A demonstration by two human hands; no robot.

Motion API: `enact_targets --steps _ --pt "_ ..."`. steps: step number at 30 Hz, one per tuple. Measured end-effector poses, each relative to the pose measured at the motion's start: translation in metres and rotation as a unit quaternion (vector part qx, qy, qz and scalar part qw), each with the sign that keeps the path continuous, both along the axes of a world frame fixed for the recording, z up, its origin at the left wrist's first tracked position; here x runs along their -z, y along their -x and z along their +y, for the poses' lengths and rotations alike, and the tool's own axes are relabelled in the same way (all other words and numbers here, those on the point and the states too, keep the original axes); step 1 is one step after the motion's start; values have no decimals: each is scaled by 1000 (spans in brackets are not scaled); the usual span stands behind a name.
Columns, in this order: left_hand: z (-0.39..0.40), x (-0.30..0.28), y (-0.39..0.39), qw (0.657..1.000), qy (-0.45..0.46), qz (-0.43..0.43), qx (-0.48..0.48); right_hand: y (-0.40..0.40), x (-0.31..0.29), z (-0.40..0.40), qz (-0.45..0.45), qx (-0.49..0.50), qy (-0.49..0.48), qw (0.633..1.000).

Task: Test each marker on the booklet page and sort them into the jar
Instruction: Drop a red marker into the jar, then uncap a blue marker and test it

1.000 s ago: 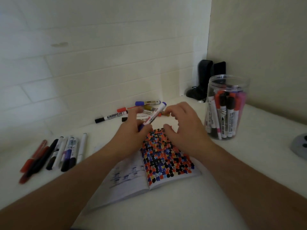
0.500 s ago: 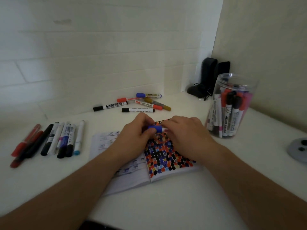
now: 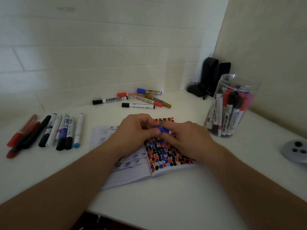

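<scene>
1. Blue marker (image 3: 162, 129): lies roughly level between the two hands, above the upper part of the booklet's coloured page. Only its blue cap end and a short strip of white barrel show; the rest is hidden inside the hands.

2. Left hand (image 3: 135, 130): fingers curled, thumb and fingertips pinching the blue cap end of the marker. Knuckles face the camera.

3. Right hand (image 3: 186, 136): fingers curled round the marker's barrel, the index finger laid along its top. Whether the cap is seated or partly off cannot be told.

4. Booklet (image 3: 132, 171): open flat on the white table (image 3: 166, 205), beneath both hands. Right page filled with a grid of black, blue, red and yellow blots; left page carries faint printed marks.

5. Jar (image 3: 232, 105): clear plastic, upright, no lid on it, to the right of the booklet and well apart from the hands. Holds many markers standing on end, caps black, red and pink.

6. Loose markers, far group (image 3: 137, 100): six or so lying crossed near the wall, behind the booklet; caps black, red, blue and gold.

7. Loose markers, left row (image 3: 54, 130): laid side by side to the left of the booklet, red ones outermost, then black, white-barrelled and one light blue tip.

8. Black items (image 3: 209, 77): stand in the far corner behind the jar; kind unclear.

9. Grey round object (image 3: 295, 151): at the right edge of the table, with dark spots on top.
</scene>
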State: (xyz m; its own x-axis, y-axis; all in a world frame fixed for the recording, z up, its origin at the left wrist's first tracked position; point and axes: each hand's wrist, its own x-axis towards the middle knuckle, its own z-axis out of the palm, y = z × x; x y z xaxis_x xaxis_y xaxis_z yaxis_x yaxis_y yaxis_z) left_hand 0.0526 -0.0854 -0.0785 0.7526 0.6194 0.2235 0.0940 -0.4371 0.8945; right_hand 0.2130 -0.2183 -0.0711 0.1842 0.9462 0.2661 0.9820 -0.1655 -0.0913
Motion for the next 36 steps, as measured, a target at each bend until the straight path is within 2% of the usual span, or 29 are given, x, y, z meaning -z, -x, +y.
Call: enact_targets --steps 11,14,18,20,21,22,23,25,26,27,28,31,33,36 --pt "2 2 0 999 -30 11 -10 1 1 -2 -29 17 -2 999" --pt "2 2 -1 999 -35 17 -4 2 -3 -4 -27 25 23 999" --pt "-3 2 -2 997 -70 32 -22 -5 -21 -10 58 107 85 989" --pt "-6 1 -2 997 -62 35 -25 -23 -33 -20 174 93 86 977" --pt "-7 0 -1 997 -60 39 -21 -32 -43 -27 253 76 75 961" --pt "-8 0 -1 997 -66 45 -14 -39 -52 -34 356 62 58 931" --pt "-9 -1 -1 995 -81 56 -3 -45 -61 -41 473 40 34 879" --pt "-11 0 -2 989 -123 85 19 -53 -69 -52 676 -23 -10 736" --pt "-11 0 -3 984 -144 98 29 -55 -69 -56 737 -51 -28 673" --pt "-12 1 -4 979 -165 112 41 -58 -67 -60 771 -79 -42 631" --pt "-11 2 -5 971 -193 130 55 -59 -61 -62 782 -108 -51 611" --pt "-11 4 -8 933 -302 176 87 -61 -35 -66 777 -137 -57 612" --pt "-10 6 -8 926 -324 174 86 -56 -20 -66 754 -107 -67 644" --pt "-10 8 -10 924 -336 161 85 -51 -5 -68 693 -58 -87 713"
